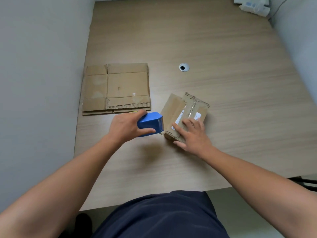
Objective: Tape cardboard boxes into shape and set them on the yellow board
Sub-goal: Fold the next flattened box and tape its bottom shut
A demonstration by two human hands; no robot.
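Right hand (194, 136) pressing box (184, 115), left hand (126, 127) gripping dispenser (150, 123) beside it

A light wood-grain counter (214, 40) fills a corner between a plain pale grey wall (42, 66) on the left and another pale wall (301, 48) on the right. A round silver cable grommet (184, 67) is set in its surface. Soft, even light falls across it. Pale floor (248, 212) shows below the near edge.

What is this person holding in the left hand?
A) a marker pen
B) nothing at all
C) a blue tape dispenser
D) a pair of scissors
C: the left hand grips a blue tape dispenser, its toothed end against the small cardboard box that the right hand presses down.
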